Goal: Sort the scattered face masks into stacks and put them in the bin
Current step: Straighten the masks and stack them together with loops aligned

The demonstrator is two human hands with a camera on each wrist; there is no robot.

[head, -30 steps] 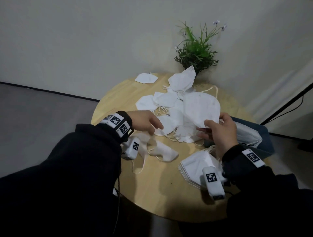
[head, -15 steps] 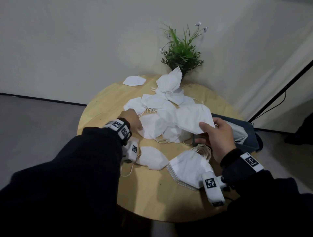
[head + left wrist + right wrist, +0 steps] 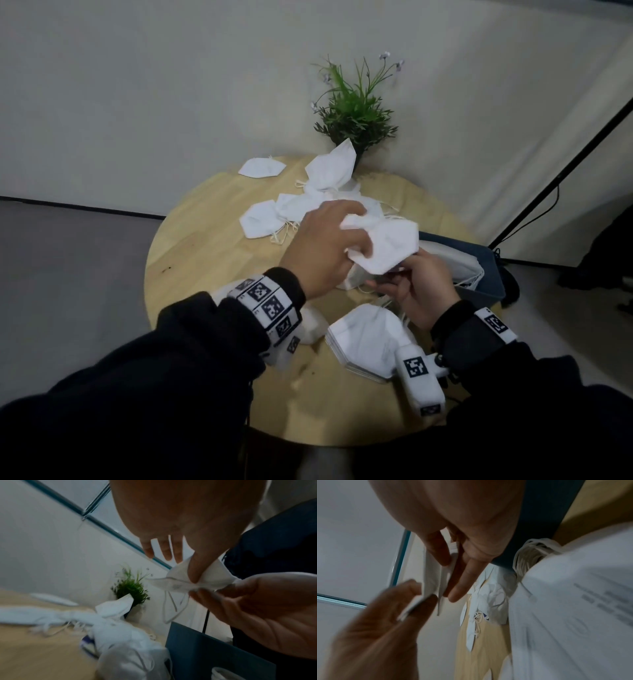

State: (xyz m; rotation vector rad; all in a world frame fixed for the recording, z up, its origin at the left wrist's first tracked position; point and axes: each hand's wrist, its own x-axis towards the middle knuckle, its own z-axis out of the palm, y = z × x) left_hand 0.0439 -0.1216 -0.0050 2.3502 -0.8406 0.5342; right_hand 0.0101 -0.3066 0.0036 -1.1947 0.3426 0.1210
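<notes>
both hands hold one mask (image 3: 387, 248) above the table (image 3: 205, 246). left hand (image 3: 325, 246) pinches its left edge with the thumb, other fingers spread. right hand (image 3: 423, 287) pinches it from below. stack (image 3: 368, 337) lies near the front edge; bin (image 3: 479, 270) at right, masks inside.

Bare surface (image 3: 205, 260) open along left edge and front. Loose mask pile (image 3: 298, 209) crowds centre-back; plant (image 3: 356, 116) blocks far edge. Mask stack (image 3: 370, 339) sits front-right; bin (image 3: 479, 270) just beside right rim.
</notes>
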